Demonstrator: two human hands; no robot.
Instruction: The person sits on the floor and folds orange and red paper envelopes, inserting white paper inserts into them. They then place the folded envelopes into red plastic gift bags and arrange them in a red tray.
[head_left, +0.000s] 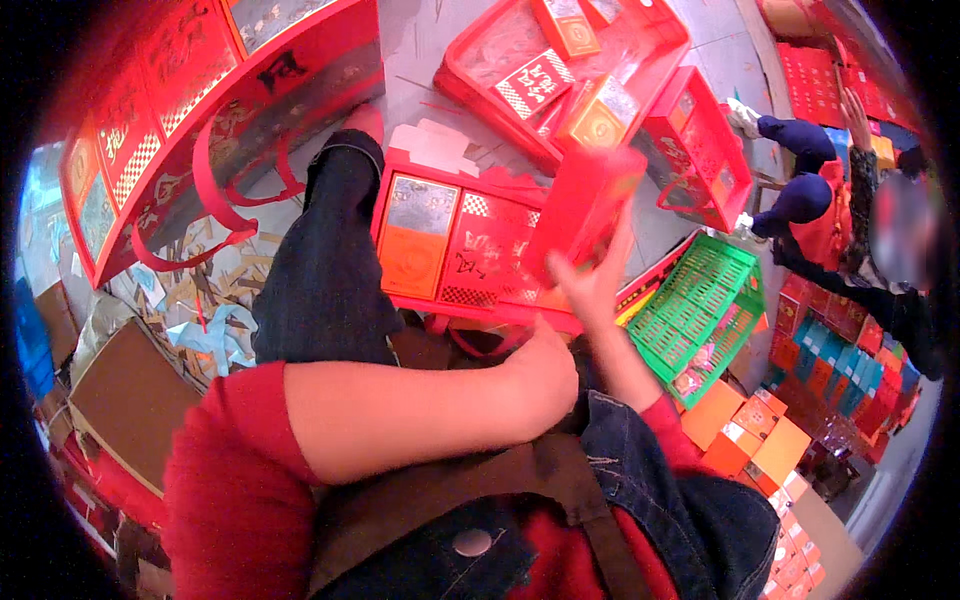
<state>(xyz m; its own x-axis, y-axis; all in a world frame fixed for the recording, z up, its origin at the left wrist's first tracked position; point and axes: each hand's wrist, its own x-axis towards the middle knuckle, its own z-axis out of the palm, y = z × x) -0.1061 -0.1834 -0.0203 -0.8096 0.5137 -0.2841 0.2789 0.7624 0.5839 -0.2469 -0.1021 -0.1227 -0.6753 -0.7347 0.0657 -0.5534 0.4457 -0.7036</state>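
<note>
A large open red gift box [400, 290] rests across my lap. Inside it sit an orange and silver box [417, 237] at the left and a red box with a checkered edge and dark lettering [487, 245] beside it. My right hand [598, 285] grips a smaller red box [590, 205], held tilted over the gift box's right end and blurred by motion. Its thumb lies on the near side, while the other fingers are partly hidden. My left hand [543, 375] is closed, knuckles up, close to the gift box's near edge. What its curled fingers hold, if anything, is hidden.
A red tray [465, 75] with several boxes stands ahead, next to an open red box [705, 150]. At right are a green plastic crate [690, 310] and stacked orange boxes [770, 440]. A large red handled box [250, 130] stands left. Another person [830, 200] sits far right.
</note>
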